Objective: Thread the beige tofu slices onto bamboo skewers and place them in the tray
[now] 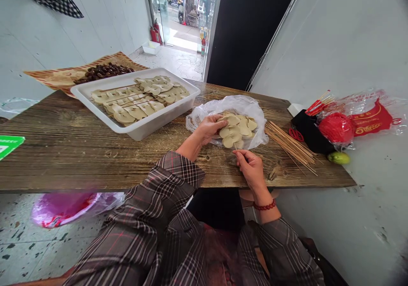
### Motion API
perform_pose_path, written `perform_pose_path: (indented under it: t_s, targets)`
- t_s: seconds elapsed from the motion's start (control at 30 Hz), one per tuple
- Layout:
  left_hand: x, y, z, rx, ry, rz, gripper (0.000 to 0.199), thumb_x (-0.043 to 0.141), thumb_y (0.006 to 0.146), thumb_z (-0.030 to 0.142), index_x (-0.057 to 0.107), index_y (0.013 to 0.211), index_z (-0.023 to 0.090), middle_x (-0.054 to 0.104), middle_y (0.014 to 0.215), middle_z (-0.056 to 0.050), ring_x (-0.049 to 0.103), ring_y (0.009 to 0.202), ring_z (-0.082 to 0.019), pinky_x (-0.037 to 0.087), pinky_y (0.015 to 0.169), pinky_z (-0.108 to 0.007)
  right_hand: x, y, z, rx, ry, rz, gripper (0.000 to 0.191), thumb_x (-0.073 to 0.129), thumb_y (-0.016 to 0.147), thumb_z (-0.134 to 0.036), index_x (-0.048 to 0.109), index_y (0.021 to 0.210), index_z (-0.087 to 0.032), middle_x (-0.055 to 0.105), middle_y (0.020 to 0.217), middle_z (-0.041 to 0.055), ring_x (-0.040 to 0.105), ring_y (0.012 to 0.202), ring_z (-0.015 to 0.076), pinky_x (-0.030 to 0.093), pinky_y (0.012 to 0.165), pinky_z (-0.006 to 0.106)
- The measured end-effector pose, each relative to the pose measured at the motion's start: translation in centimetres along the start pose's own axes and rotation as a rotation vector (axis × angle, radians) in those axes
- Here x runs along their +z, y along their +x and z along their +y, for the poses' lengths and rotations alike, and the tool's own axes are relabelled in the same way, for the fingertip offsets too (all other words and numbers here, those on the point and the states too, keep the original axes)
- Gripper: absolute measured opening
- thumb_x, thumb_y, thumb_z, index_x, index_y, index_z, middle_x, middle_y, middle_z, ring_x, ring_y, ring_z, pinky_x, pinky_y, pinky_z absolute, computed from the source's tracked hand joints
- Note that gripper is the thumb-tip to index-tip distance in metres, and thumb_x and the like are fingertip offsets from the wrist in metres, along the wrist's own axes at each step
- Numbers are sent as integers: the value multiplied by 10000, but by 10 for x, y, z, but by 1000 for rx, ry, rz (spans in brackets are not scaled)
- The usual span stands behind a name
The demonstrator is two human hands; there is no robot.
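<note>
My left hand (210,127) is closed, pinching a thin pale beige slice (232,120) between thumb and fingers. My right hand (250,165) grips the lower end of a thin bamboo skewer (236,147), its fingers pressed together. Round pale slices (230,134) sit in a row at the skewer's upper end; how far it runs through them is hidden. Both hands are over the near side of an open clear plastic bag (207,107), where more loose slices (250,124) lie. Loose bamboo skewers (290,145) are spread to the right of my right hand.
A white plastic tub (153,126) holding skewered slices (143,99) stands left on the wooden table (79,158). Behind it, dark brown pieces (106,70) lie on patterned paper. At right are a black box (309,131), red scissors (296,134) and a yellow-green fruit (338,157) beside the wall.
</note>
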State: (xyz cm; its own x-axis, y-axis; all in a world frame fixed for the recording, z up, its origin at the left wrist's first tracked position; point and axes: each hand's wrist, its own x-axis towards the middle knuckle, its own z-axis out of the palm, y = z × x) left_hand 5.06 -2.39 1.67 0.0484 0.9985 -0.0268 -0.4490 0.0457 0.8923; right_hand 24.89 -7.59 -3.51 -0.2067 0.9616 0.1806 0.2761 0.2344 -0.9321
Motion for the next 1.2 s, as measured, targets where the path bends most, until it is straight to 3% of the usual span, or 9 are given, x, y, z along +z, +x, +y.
perform_pose_path:
  t_s: [0.23,0.9,1.2]
  targets:
    - [0,2,-5,-3,-20,-26,341,853,630,327,683,831,110,670,697,-9,574,568,-76,450,532,-189,0,0,2,-4,-14,-51,406,560,902,-493,728,1035,-149,509,532,-46,405,434,86,303,443,220]
    - [12,0,-13,-26,14,-28,222,797,672,240,660,800,120,656,682,10,567,559,-63,427,531,-172,3,3,0,8,52,38,379,589,880,-502,713,920,-146,481,499,-53,390,452,94,282,469,235]
    - [13,-1,-10,-52,39,-2,213,774,729,244,653,857,125,657,682,7,579,541,-68,440,521,-181,3,2,0,8,99,82,381,615,864,-493,714,970,-141,483,518,-57,403,467,88,286,462,226]
